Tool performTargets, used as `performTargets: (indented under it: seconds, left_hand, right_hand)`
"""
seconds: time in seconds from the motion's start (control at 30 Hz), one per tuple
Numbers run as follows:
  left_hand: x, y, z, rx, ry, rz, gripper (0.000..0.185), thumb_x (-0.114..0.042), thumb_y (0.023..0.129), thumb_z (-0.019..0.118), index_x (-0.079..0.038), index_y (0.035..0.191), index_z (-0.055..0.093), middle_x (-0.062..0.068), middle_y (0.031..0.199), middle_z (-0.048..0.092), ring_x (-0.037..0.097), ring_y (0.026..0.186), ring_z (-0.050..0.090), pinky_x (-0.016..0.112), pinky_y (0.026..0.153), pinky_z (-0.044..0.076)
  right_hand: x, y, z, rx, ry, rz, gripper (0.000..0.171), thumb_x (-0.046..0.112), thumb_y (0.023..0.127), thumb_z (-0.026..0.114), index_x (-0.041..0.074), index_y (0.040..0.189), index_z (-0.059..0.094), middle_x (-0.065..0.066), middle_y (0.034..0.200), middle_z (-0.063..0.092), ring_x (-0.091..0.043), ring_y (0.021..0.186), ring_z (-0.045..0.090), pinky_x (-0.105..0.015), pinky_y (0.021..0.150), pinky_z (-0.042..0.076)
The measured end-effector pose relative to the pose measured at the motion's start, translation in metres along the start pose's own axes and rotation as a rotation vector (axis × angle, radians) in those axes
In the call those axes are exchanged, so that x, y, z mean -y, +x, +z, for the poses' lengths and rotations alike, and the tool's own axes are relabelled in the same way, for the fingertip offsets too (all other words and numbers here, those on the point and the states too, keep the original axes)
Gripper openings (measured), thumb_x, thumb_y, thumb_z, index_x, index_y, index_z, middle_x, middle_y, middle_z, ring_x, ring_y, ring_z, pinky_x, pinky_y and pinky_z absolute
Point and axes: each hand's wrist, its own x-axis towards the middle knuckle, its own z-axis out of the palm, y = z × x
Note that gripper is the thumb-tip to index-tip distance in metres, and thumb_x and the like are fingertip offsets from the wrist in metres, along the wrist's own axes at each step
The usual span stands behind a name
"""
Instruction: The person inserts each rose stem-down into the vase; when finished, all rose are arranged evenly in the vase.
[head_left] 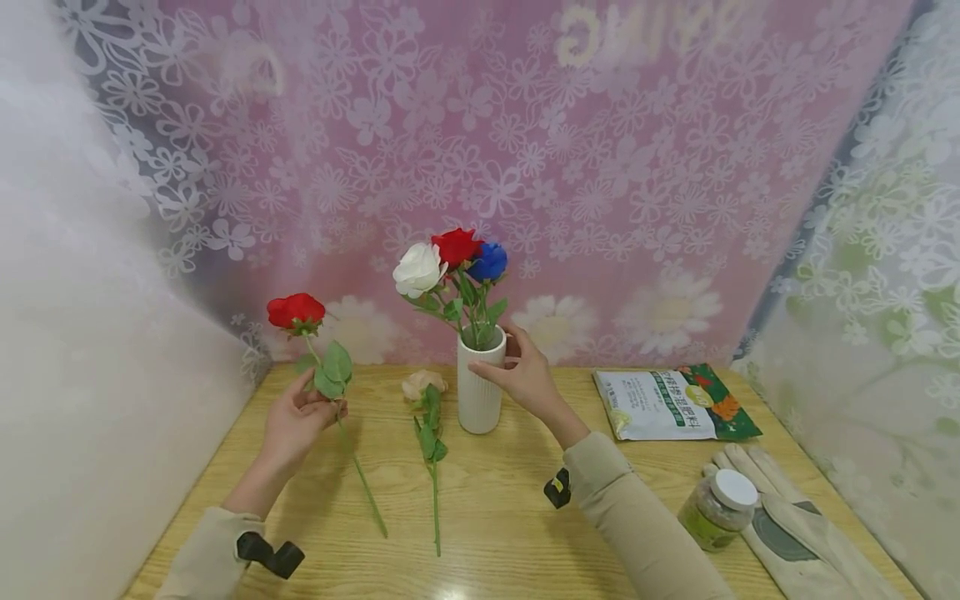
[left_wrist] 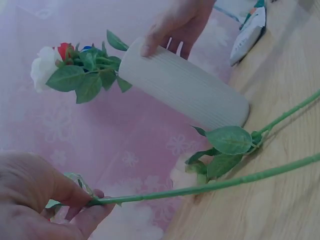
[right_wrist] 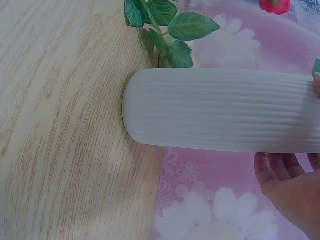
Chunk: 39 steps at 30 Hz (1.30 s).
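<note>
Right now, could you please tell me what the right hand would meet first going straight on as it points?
The white vase, which the right hand holds near the rim; depth beyond it is unclear.

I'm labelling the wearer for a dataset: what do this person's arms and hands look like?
The left hand and right hand are bare. The left sleeve and right sleeve are long, plain and beige. A small, angular left black device and right black device sit by the cuffs; the right one bears a yellow mark.
</note>
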Motion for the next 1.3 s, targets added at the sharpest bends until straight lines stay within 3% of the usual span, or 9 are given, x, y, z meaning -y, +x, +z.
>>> performTargets:
  seconds: [0.17,0.4,0.63,1.07,1.3]
  left_hand:
    - [-0.009,0.000,0.006,-0.021,-0.058,0.080,0.078,0.010,0.099,0.061,-0.005,0.167,0.024,0.014,0.122,0.065,0.005,0.094,0.075,0.025,0.089,0.062]
    - [-0.024,-0.002,0.021,-0.117,0.060,0.187,0.073,0.002,0.100,0.067,-0.009,0.164,0.034,0.031,0.128,0.062,-0.001,0.085,0.075,0.022,0.082,0.063]
    - [-0.040,0.002,0.033,-0.190,0.040,0.288,0.070,0.002,0.098,0.071,-0.011,0.161,0.042,0.033,0.121,0.066,0.002,0.076,0.076,0.023,0.077,0.064]
    - [-0.075,0.023,0.045,-0.316,-0.191,0.461,0.069,0.006,0.095,0.072,-0.007,0.157,0.044,0.006,0.101,0.067,0.007,0.078,0.078,0.027,0.078,0.065]
    - [-0.093,0.032,0.051,-0.380,-0.267,0.490,0.070,0.004,0.095,0.074,-0.007,0.157,0.043,0.001,0.097,0.070,0.009,0.075,0.076,0.027,0.078,0.065]
  right_hand:
    - [-0.001,0.000,-0.001,0.008,0.005,0.016,0.096,0.046,0.088,0.086,0.027,0.164,0.032,-0.007,0.142,0.060,-0.031,0.123,0.065,-0.052,0.100,0.058]
    - [0.001,0.000,-0.001,0.009,0.012,0.007,0.096,0.044,0.089,0.086,0.024,0.165,0.032,-0.007,0.142,0.060,-0.033,0.125,0.063,-0.053,0.101,0.058]
    - [-0.001,0.000,-0.002,0.011,0.016,0.005,0.096,0.045,0.088,0.086,0.022,0.165,0.032,-0.009,0.143,0.060,-0.036,0.126,0.063,-0.054,0.101,0.057]
    - [-0.001,0.000,-0.003,0.013,0.010,-0.007,0.097,0.045,0.088,0.086,0.022,0.165,0.032,-0.008,0.143,0.060,-0.033,0.124,0.064,-0.053,0.100,0.058]
    - [-0.001,0.000,-0.002,0.010,0.004,-0.006,0.095,0.043,0.089,0.086,0.023,0.165,0.033,-0.007,0.142,0.061,-0.029,0.123,0.065,-0.051,0.102,0.058]
